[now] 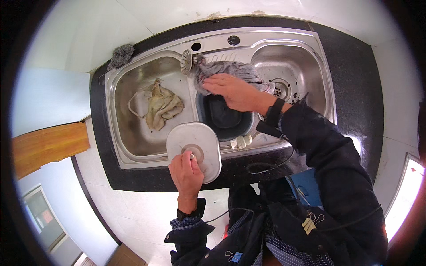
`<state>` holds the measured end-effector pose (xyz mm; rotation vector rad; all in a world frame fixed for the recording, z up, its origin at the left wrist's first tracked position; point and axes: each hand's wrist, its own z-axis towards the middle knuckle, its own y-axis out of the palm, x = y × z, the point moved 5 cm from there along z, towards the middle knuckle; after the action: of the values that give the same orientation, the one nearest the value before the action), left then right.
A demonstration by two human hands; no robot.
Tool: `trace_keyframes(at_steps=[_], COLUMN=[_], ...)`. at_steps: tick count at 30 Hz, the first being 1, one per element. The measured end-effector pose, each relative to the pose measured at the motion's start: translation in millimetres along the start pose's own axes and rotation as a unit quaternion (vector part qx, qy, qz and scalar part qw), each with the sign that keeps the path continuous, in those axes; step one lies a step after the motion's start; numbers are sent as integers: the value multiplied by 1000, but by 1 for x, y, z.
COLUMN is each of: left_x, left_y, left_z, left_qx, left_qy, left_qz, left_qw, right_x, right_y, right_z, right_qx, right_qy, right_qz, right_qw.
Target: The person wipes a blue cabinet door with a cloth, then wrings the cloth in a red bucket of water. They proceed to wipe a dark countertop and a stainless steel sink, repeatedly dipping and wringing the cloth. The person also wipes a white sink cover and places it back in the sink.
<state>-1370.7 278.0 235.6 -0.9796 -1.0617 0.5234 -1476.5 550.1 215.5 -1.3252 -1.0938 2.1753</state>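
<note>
My left hand (188,173) pinches the small knob of a pale rounded-square lid (211,149), which lies over the front rim of the double sink. My right hand (234,93) rests with its fingers on a grey cloth (229,68) bunched between the two basins. Below that hand sits a dark rounded container (226,119), partly hidden by the hand and cloth. A sink strainer (186,62) stands tilted at the cloth's left end. In the left basin lies a crumpled yellowish cloth (163,106).
Dark bits lie about the drain (282,89) of the right basin. A whitish plastic fitting (241,142) is near the front rim. A grey scouring pad (121,56) sits at the back left corner. A thin cable (269,171) crosses the dark counter (352,86).
</note>
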Motion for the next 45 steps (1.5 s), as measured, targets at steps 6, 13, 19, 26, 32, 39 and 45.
trace_keyframes(at_steps=[6, 13, 19, 26, 32, 39, 45], left_x=[-2, -11, -16, -21, -25, -30, -32], left_y=[-2, -12, -11, -16, -13, -10, -9], left_z=[0, -12, -12, -10, -13, -16, -16], left_qx=[-25, -15, -11, 9, 11, 21, 14], left_qy=[-4, -35, -41, -48, -53, -38, -27], left_qz=[4, 13, 8, 6, -14, -34, -18], left_qw=[1000, 999, 999, 999, 998, 999, 999], right_x=[-29, -51, -16, -1, -11, -44, -62], right_y=[46, 54, 32, -4, -27, -30, -26], right_z=[21, -1, 31, 9, -34, -92, -112], right_qx=[-75, -138, -21, 41, 49, 62, 107], right_qy=[-96, -117, -103, 49, 119, 200, 200], right_qz=[123, 138, -63, -73, -155, -162, -122], right_qw=[985, 974, 992, 995, 979, 964, 966])
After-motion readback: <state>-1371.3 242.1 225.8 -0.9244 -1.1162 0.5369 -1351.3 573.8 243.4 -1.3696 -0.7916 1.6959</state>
